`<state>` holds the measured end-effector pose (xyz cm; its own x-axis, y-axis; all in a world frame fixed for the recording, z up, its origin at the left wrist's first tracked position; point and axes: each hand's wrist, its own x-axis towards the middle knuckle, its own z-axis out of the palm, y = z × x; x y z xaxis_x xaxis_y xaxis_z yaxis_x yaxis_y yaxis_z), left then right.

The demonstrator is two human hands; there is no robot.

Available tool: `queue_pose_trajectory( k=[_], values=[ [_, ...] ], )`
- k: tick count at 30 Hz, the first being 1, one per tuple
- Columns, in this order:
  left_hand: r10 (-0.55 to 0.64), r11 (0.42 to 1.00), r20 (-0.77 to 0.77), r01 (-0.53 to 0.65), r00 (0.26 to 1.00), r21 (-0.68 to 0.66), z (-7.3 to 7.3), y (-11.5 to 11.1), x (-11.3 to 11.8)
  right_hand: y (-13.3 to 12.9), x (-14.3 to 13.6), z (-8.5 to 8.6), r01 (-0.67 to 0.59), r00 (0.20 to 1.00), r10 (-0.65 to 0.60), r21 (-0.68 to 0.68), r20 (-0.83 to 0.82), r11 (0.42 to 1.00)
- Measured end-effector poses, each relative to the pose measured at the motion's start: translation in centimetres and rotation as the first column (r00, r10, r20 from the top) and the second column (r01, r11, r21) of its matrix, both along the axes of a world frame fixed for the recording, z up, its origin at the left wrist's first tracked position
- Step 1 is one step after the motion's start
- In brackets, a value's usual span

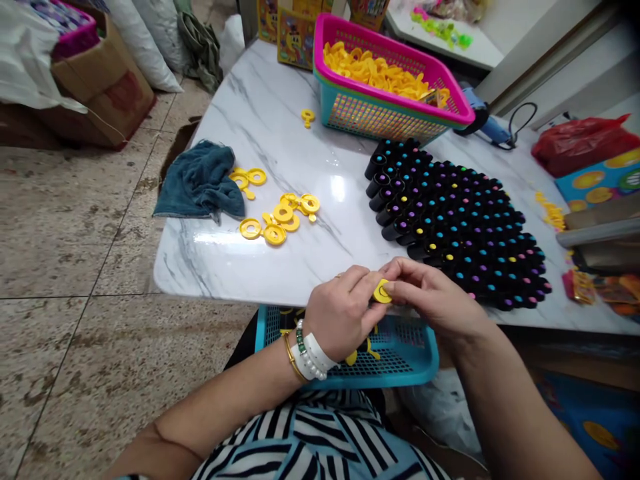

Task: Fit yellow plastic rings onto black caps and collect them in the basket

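Over the table's near edge, my left hand (340, 310) and my right hand (433, 293) meet, fingers closed around a small round yellow plastic piece (382, 291). Dark curved lines like a smile mark its face, and my right thumb presses against it. My fingers hide whatever is behind it. Below my hands, a blue plastic basket (400, 381) holds yellow pieces and dark items, partly covered by my left wrist. To the right stand rows of black cylinders (450, 220) with coloured dots on top. Several yellow ring-shaped pieces (275, 233) lie loose to the left.
A dark teal cloth (200, 183) lies at the table's (200, 267) left edge. Behind the cylinders, a pink-rimmed basket (390, 110) is full of yellow parts. Printed boxes (295, 40), a blue tool with a cord (490, 127) and a red bag (575, 143) stand around.
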<state>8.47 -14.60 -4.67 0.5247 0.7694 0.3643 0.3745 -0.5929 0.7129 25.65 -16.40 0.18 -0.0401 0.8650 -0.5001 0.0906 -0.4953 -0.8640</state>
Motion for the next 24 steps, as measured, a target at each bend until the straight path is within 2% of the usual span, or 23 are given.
queue_pose_trajectory(
  k=[6,10,13,15,16,17,18,19,21,22,24],
  values=[
    [-0.014,0.998,-0.022,0.012,1.0,-0.062,0.1,0.2,0.0,0.5,-0.4,0.5,-0.132,0.978,0.119,0.063,0.174,0.989],
    [-0.013,0.991,-0.059,0.004,0.998,-0.137,0.5,-0.1,-0.5,-1.2,-1.4,-0.1,-0.104,0.969,0.046,0.234,0.241,0.967],
    [-0.145,0.985,-0.074,0.136,0.987,-0.111,1.1,-0.9,-1.8,-3.9,-2.3,-1.4,-0.115,0.957,-0.006,0.401,0.289,0.909],
    [-0.254,0.967,-0.068,0.251,0.965,-0.052,1.5,-1.4,-3.3,-6.1,-2.8,-2.4,-0.092,0.952,-0.047,0.433,0.301,0.897],
    [-0.263,0.965,-0.068,0.263,0.962,-0.012,1.7,-1.5,-4.3,-7.2,-3.1,-2.9,-0.08,0.95,-0.063,0.435,0.306,0.897],
    [-0.233,0.971,-0.072,0.235,0.97,0.036,1.8,-1.5,-5.3,-8.2,-3.2,-3.3,-0.076,0.945,-0.073,0.433,0.318,0.898],
    [-0.139,0.985,-0.087,0.147,0.986,0.093,1.8,-1.1,-6.4,-9.0,-3.4,-3.7,-0.078,0.94,-0.076,0.424,0.333,0.902],
    [0.024,0.984,-0.109,-0.004,0.994,0.179,1.8,-0.5,-7.5,-9.7,-3.5,-4.1,-0.082,0.935,-0.074,0.413,0.347,0.907],
    [0.343,0.894,-0.15,-0.274,0.927,0.355,1.4,1.5,-9.2,-10.3,-3.4,-4.5,-0.07,0.93,-0.086,0.401,0.358,0.914],
    [0.422,0.855,-0.185,-0.322,0.887,0.407,1.0,2.7,-9.8,-10.4,-3.3,-4.6,-0.049,0.929,-0.108,0.407,0.354,0.912],
    [0.454,0.818,-0.215,-0.309,0.865,0.484,0.2,4.9,-10.2,-10.1,-2.8,-4.7,0.0,0.921,-0.174,0.447,0.349,0.894]
  ],
)
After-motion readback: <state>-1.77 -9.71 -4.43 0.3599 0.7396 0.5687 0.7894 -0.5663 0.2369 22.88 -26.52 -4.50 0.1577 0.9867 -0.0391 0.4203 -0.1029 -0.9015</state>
